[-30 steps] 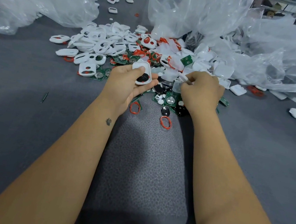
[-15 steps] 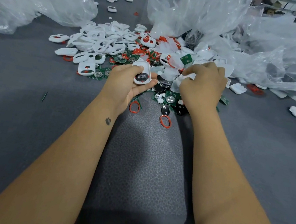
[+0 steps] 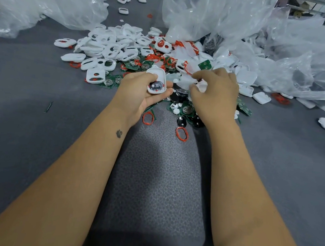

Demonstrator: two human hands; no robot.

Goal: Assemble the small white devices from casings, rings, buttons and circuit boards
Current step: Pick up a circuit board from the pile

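Gripping a white casing [image 3: 156, 81], left hand [image 3: 140, 92]; no legible writing.

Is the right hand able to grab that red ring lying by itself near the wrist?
Probably yes. The red ring lies alone on the grey mat, nothing on top, just below the right hand, whose fingers are busy in the pile.

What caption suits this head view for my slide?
Left hand holds a white casing while right hand picks through the parts pile.
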